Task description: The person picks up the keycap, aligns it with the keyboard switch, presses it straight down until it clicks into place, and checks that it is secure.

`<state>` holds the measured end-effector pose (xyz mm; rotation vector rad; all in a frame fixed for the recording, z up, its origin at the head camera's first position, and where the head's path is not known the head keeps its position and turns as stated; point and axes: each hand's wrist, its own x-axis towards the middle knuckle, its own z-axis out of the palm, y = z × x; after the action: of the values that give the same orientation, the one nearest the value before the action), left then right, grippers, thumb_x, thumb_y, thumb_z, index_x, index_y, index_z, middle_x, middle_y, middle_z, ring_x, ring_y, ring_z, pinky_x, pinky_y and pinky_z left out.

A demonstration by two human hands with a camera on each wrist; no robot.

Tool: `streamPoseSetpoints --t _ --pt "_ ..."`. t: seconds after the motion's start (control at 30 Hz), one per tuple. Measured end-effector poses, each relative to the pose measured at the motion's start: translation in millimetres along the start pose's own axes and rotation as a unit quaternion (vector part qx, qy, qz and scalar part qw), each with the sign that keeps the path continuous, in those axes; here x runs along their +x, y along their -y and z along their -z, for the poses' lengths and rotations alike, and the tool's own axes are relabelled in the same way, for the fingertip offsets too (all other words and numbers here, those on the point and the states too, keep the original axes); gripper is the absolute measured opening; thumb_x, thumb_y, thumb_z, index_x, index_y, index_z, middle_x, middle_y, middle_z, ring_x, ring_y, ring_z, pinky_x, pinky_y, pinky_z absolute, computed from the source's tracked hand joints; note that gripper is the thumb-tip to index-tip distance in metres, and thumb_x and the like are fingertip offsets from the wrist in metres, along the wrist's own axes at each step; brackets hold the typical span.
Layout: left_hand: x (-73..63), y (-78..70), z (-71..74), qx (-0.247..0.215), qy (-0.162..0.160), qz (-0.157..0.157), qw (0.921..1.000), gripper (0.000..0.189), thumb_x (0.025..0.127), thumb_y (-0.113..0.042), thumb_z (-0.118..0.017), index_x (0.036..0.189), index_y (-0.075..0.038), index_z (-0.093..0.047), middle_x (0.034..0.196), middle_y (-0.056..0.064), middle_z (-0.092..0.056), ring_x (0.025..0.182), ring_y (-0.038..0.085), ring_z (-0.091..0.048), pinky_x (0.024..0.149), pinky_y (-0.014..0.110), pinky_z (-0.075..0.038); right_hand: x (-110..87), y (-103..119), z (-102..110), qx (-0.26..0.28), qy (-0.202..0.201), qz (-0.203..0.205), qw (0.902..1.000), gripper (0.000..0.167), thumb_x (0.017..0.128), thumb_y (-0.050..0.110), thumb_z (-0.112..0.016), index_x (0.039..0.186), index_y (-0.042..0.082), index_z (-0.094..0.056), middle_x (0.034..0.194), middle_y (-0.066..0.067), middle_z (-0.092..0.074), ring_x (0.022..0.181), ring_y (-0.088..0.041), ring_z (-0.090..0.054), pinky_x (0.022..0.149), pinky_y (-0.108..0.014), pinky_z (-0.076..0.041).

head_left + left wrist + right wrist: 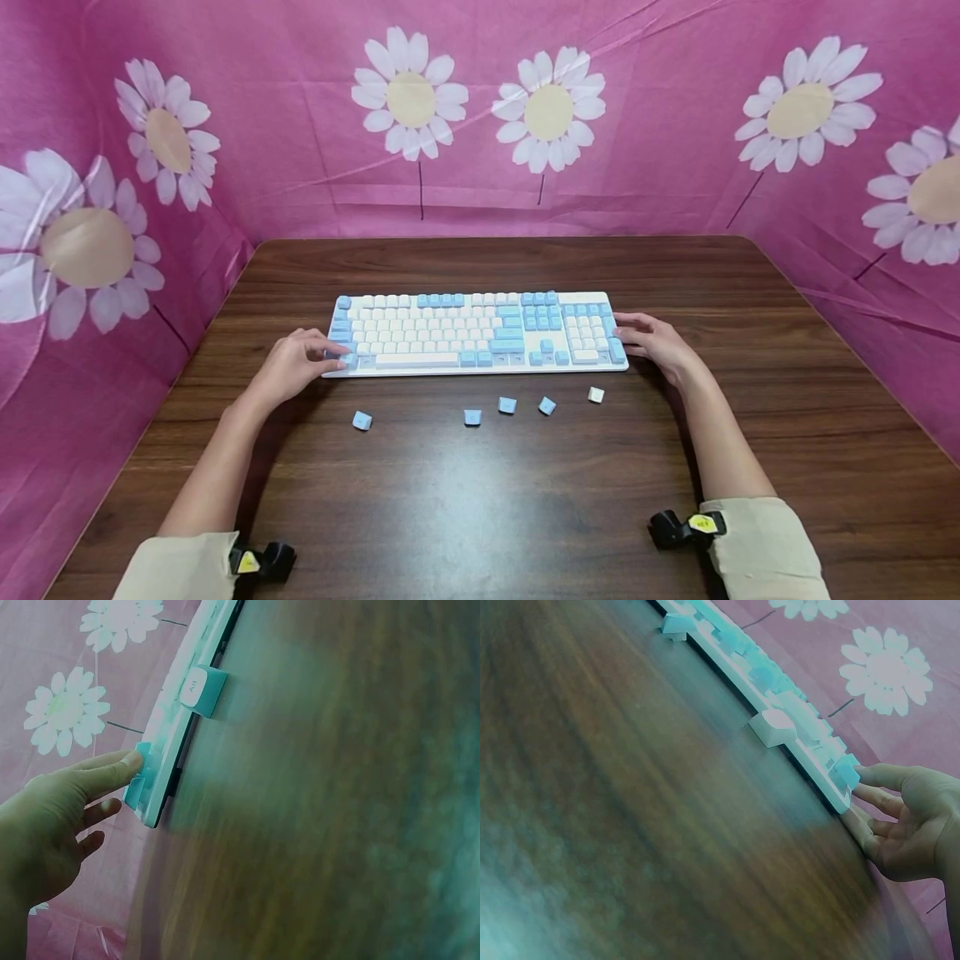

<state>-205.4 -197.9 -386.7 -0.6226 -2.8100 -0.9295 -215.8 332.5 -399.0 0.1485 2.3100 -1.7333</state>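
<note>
1. Head view: showing a long, white-framed plastic keyboard with pale-blue and white keycaps (450,336), lying lengthwise on the dark-brown wood-grain tabletop (465,500), between both hands.

2. Pinching, by the look of it, a pale-blue corner keycap (348,360) at the keyboard's near left corner, using the thumb and index finger of the left hand (296,360); curling the other fingers loosely, away from the keys.

3. Touching the keyboard's right end with the relaxed, fairly straight fingers of the right hand (656,346), without wrapping around; also meeting a pale-blue edge keycap (846,772) in the right wrist view. Probably steadying the board against sliding during work at the opposite end.

4. Spreading four loose pale-blue keycaps (507,405) and one loose white keycap (596,395) along the tabletop, just in front of the keyboard; likely keeping all five within easy reach and separately visible.

5. Carrying most keycaps in seated rows, with the keyboard frame serving as their holder; exposing a few bare sockets (503,360) along the bottom row, too small for counting surely.

6. Enclosing the workspace with a pink cloth backdrop printed with white daisies (480,196); wearing beige sleeves (765,550).
</note>
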Motion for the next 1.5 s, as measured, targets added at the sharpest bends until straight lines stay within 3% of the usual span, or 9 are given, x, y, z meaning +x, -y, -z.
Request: streamPoseSetpoints --t 0.27,0.57,0.93,1.5 --pt "1.0 0.1 -0.9 0.002 -0.010 0.001 0.9999 0.015 0.075 -0.009 -0.076 0.090 -0.005 -0.073 0.077 0.002 -0.060 0.074 0.020 -0.048 0.064 0.035 -0.038 0.2 1.8 -0.1 -0.002 -0.001 0.002 1.0000 0.062 0.092 0.022 -0.058 0.141 -0.002 -0.029 0.134 -0.021 -0.035 0.091 -0.001 -0.051 0.083 -0.022 -0.043" --pt "0.4 -3.5 0.4 0.001 0.010 0.014 0.9999 0.015 0.077 -0.011 -0.074 0.091 -0.006 -0.074 0.081 0.004 -0.060 0.074 0.020 -0.047 0.063 0.034 -0.038 -1.9 2.2 -0.6 -0.003 -0.005 0.007 1.0000 0.063 0.091 0.024 -0.059 0.140 -0.003 -0.030 0.132 -0.020 -0.036 0.092 -0.002 -0.052 0.082 -0.022 -0.044" --pt "2.1 1.5 -0.9 -0.013 -0.005 0.026 0.9996 0.015 0.076 -0.012 -0.076 0.089 -0.006 -0.072 0.081 0.006 -0.062 0.078 0.022 -0.044 0.067 0.036 -0.033 -1.9 1.4 -0.9 0.003 -0.001 0.006 1.0000 0.064 0.092 0.024 -0.059 0.141 -0.003 -0.028 0.132 -0.020 -0.037 0.091 -0.001 -0.052 0.082 -0.022 -0.044" --pt "8.7 3.1 10.0 -0.059 0.059 0.057 0.9949 0.019 0.081 -0.019 -0.072 0.092 -0.004 -0.072 0.094 0.009 -0.065 0.079 0.018 -0.053 0.067 0.029 -0.043 -2.4 1.4 -1.9 0.009 0.000 0.015 0.9999 0.064 0.091 0.023 -0.059 0.140 -0.004 -0.029 0.131 -0.020 -0.037 0.091 -0.001 -0.052 0.081 -0.021 -0.044"
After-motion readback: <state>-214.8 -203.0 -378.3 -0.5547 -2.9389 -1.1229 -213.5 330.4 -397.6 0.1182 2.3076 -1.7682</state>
